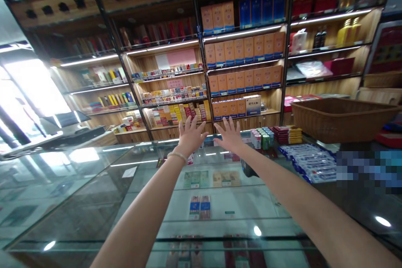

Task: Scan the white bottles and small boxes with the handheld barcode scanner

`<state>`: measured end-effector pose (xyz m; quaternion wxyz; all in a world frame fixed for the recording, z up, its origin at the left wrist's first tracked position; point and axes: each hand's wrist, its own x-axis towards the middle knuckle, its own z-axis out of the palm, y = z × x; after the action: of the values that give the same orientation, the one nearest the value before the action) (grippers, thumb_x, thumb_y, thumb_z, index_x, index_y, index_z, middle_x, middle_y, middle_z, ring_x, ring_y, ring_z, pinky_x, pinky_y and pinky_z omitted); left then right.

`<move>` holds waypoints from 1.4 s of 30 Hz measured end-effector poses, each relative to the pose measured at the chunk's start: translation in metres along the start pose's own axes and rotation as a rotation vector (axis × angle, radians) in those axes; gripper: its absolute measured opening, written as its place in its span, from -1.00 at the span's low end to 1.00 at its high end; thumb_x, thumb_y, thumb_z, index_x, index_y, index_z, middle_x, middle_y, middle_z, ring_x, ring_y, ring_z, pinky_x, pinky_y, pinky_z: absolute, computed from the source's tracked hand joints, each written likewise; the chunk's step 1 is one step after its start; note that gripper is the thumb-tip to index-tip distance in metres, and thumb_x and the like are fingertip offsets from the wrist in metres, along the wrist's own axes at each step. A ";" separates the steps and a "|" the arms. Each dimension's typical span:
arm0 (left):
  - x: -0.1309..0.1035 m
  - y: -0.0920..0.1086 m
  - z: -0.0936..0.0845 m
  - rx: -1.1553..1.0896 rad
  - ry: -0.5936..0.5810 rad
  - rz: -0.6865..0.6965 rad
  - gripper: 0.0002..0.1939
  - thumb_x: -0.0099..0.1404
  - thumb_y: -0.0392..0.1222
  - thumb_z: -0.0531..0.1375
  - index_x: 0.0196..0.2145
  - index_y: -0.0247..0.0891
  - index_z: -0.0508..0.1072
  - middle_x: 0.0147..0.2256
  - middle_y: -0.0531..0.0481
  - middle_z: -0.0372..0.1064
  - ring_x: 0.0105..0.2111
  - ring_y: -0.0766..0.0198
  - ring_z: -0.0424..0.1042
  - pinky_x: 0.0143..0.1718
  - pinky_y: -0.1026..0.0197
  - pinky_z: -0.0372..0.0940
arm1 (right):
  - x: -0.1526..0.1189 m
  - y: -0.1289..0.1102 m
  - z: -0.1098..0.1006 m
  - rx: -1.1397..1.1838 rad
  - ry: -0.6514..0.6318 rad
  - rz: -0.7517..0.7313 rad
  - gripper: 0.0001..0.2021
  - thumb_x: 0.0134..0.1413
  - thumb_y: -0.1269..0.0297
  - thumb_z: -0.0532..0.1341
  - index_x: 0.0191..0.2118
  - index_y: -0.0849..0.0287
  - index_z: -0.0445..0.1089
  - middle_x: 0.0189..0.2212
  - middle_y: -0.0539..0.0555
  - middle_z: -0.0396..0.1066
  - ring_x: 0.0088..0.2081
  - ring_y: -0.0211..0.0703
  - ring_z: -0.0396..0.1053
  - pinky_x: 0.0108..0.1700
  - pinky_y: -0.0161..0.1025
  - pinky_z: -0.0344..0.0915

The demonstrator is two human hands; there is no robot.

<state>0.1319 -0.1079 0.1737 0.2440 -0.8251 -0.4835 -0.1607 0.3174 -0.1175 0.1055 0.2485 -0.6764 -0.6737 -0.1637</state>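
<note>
Both my arms stretch forward over a glass display counter [150,205]. My left hand [191,137] has its fingers spread and nothing in it; a pale bracelet [177,157] circles the wrist. My right hand [230,136] is likewise spread and holds nothing, a little apart from the left. Whether either palm touches the glass, I cannot tell. Under the glass lie packs with blue bands [200,207] and pale green packs [196,179]. Partly hidden by my right forearm is a dark device [249,169]. Small cans [263,138] stand to the right of my right hand.
Flat blue-and-white packets [309,160] lie on the counter at right, near stacked red and yellow packs [287,134] and a brown woven basket [342,119]. Behind the counter, wall shelves hold orange boxes [243,51], blue boxes [261,10] and yellow bottles [348,33].
</note>
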 end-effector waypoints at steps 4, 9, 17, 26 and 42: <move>-0.007 0.021 -0.010 -0.031 0.072 -0.001 -0.44 0.49 0.15 0.00 0.35 -0.01 0.32 0.48 -0.13 -0.04 0.47 -0.16 -0.12 0.42 -0.36 -0.23 | -0.019 0.025 -0.023 -0.041 0.041 0.005 -0.30 0.31 -0.14 0.17 0.46 -0.06 0.10 0.52 0.24 -0.18 0.51 0.36 -0.27 0.41 0.40 -0.27; -0.014 0.052 -0.015 -0.086 0.108 0.008 -0.44 0.49 0.14 0.00 0.35 -0.03 0.32 0.47 -0.15 -0.02 0.46 -0.15 -0.11 0.43 -0.35 -0.25 | -0.047 0.054 -0.040 -0.079 0.076 0.011 -0.35 0.32 -0.13 0.15 0.43 -0.04 0.16 0.51 0.25 -0.11 0.50 0.36 -0.23 0.39 0.39 -0.22; -0.021 0.090 -0.001 -0.154 0.140 -0.011 -0.48 0.49 0.09 0.02 0.31 -0.02 0.37 0.46 -0.15 0.00 0.45 -0.12 -0.05 0.42 -0.36 -0.16 | -0.078 0.093 -0.048 -0.119 0.182 -0.001 -0.42 0.35 -0.07 0.13 0.38 0.01 0.25 0.48 0.27 -0.01 0.48 0.33 -0.15 0.39 0.38 -0.23; -0.030 0.120 0.027 -0.302 0.179 -0.096 -0.52 0.49 0.05 0.04 0.27 0.01 0.43 0.44 -0.10 0.06 0.43 -0.14 -0.01 0.42 -0.32 -0.09 | -0.102 0.117 -0.038 -0.150 0.240 0.043 -0.46 0.35 0.00 0.15 0.36 0.02 0.29 0.46 0.24 0.05 0.47 0.32 -0.14 0.40 0.33 -0.23; -0.047 0.145 0.064 -0.342 0.206 -0.072 -0.55 0.48 0.06 0.07 0.27 0.11 0.41 0.44 -0.03 0.05 0.43 -0.06 0.01 0.43 -0.25 -0.10 | -0.126 0.134 -0.006 -0.117 0.235 0.102 -0.48 0.35 0.01 0.14 0.33 0.02 0.31 0.42 0.24 0.13 0.45 0.26 -0.09 0.38 0.31 -0.12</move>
<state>0.2383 -0.1655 0.0615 0.1426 -0.8159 -0.4508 -0.3327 0.4465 -0.2213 0.0245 0.2937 -0.6992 -0.5942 -0.2679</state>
